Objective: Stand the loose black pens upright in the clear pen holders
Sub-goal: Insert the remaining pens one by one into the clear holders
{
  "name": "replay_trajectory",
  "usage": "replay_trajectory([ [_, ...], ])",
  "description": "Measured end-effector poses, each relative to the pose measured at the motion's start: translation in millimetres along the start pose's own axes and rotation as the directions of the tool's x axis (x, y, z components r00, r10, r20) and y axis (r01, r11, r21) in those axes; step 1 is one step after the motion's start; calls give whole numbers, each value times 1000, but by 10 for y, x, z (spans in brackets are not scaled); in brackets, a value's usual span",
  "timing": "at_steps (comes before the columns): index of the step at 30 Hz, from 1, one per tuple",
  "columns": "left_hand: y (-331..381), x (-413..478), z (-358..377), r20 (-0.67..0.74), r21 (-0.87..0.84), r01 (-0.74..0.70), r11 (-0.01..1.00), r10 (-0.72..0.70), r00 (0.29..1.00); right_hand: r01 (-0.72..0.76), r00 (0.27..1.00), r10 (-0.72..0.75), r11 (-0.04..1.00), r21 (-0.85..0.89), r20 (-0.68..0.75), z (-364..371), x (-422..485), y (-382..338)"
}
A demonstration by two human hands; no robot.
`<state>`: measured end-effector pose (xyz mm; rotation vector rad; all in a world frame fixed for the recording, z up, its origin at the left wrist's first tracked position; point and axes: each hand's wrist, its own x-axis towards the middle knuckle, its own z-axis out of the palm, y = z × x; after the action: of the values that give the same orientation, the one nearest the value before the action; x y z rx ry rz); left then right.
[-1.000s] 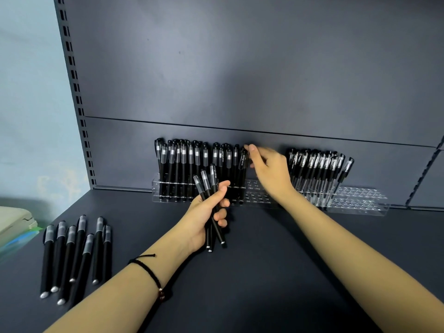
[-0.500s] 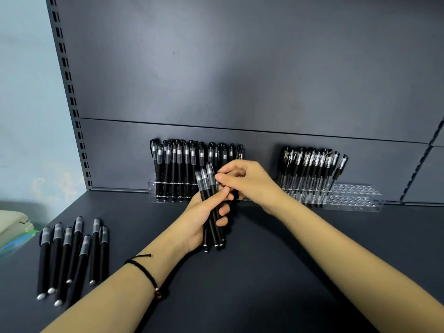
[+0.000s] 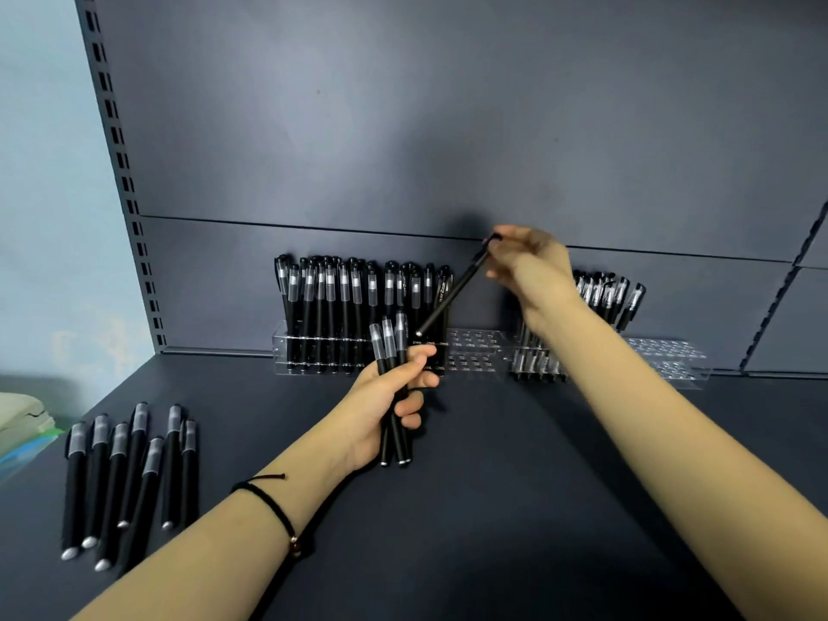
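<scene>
My left hand grips a bundle of three black pens, caps up, in front of the left clear holder. My right hand pinches one black pen by its cap end; the pen slants down to the left, its tip hanging above the left holder's free holes. Several pens stand upright in the left part of that holder. A second clear holder to the right carries several upright pens, partly hidden by my right forearm. Several loose pens lie on the shelf at the left.
The dark shelf surface ends at a grey back panel just behind the holders. A slotted upright runs along the left edge. A pale object sits at the far left.
My right hand took one pen from the bundle in my left hand and lifted it up and to the right, over the left holder. My left hand stayed nearly still.
</scene>
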<state>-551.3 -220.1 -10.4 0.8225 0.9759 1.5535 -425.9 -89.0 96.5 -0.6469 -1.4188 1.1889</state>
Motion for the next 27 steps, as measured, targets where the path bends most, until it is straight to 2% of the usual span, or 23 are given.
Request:
replay_trajectory([
  [3,-3,10,-2,-13,-8,-8,1000,8,1000,176,979,-190,971,-163,-73,-41,194,0],
  [6,4,9,-6,-19,-10,-5,1000,4,1000,272,952,-306,875,-400,-23,-53,316,92],
  [8,9,7,-3,-17,-15,2,1000,-3,1000,295,946,-324,833,-468,19,-52,346,163],
  [13,5,19,-5,-13,-28,9,1000,-9,1000,331,936,-349,807,-489,58,-29,360,295],
  [17,6,38,-14,-13,-52,16,999,-17,1000,354,921,-390,836,-420,-1,-4,362,330],
  [27,4,48,-28,-12,-46,20,999,-20,1000,374,919,-391,824,-426,51,2,269,311],
])
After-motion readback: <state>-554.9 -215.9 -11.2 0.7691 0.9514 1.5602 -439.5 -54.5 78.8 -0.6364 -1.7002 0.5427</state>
